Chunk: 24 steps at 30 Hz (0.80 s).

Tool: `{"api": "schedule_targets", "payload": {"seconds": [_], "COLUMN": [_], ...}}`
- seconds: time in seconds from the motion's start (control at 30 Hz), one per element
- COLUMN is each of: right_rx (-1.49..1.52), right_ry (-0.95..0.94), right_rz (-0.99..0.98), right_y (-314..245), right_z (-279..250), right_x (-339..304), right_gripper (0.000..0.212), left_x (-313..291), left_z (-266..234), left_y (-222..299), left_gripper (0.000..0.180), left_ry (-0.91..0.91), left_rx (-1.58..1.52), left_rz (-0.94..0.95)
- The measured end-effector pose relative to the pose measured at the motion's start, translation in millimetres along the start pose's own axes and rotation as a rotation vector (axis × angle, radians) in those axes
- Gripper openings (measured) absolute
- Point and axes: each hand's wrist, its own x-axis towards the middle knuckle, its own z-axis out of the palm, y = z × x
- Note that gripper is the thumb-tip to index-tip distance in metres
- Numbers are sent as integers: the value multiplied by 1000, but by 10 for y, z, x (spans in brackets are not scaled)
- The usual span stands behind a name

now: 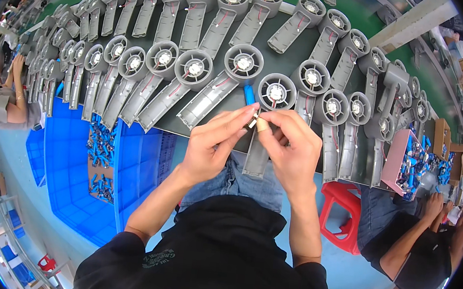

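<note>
My left hand [216,138] and my right hand [294,145] meet in front of me, fingertips pinched together on a small circuit board [252,120]. A blue cylindrical battery [249,94] sticks out just beyond my left fingertips and seems joined to the board. Right behind my fingers lies a grey fan housing [277,93] with a round grille and a white centre. Its handle [256,157] runs toward me beneath my hands and is partly hidden by them. Any thin wires between my fingertips are too small to make out.
Rows of similar grey fan housings [194,68] cover the dark table [286,54]. Blue crates [74,162] with blue batteries stand at left. A pink box [397,165] of battery parts sits at right, near a red stool [341,215]. People work at both sides.
</note>
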Motion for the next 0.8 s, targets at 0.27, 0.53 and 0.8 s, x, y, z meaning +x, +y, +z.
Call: {"api": "schedule_targets", "payload": {"seconds": [0.27, 0.53, 0.8], "right_rx": [-9, -53, -177], "right_ry": [91, 44, 84], "right_rz": [-41, -65, -214], "right_y": [-6, 8, 47], "right_z": [92, 62, 74], "right_x": [-29, -8, 19], "right_gripper": [13, 13, 15], "left_x": [-41, -11, 13], "left_z": [16, 11, -15], "left_y": [29, -1, 5], "left_gripper": [41, 41, 37], "left_ry": [20, 18, -7], "left_rx": [-164, -130, -64], "left_rz": [-164, -114, -97]}}
